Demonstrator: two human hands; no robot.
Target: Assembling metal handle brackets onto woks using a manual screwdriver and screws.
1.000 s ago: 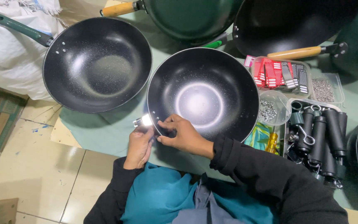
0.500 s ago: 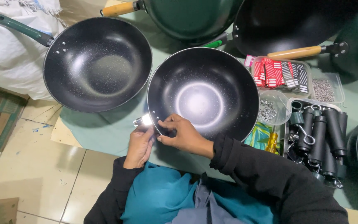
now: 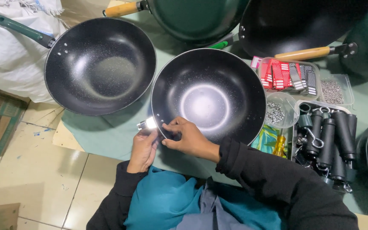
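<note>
Both hands work the near rim of the handleless black non-stick wok (image 3: 209, 96) on the green-covered surface (image 3: 107, 132): left hand (image 3: 143, 147) pinches a shiny metal bracket (image 3: 147, 124) outside, right hand (image 3: 186, 138) presses fingertips inside. No handle is fitted yet; black handles (image 3: 329, 136) wait in the tray.

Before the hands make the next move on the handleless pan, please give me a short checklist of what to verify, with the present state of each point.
1. Left hand holds the shiny metal bracket at the pan's outer rim: ok.
2. Right hand rests inside the handleless pan at the rivet holes: ok.
3. Bracket lined up with the holes: cannot tell, glare and fingers hide it.
4. Pan sits flat on the green cloth: ok.
5. Black handles lie in the tray beside the pan: ok.
6. Cup of small metal fasteners stands near the right hand: ok.
</note>
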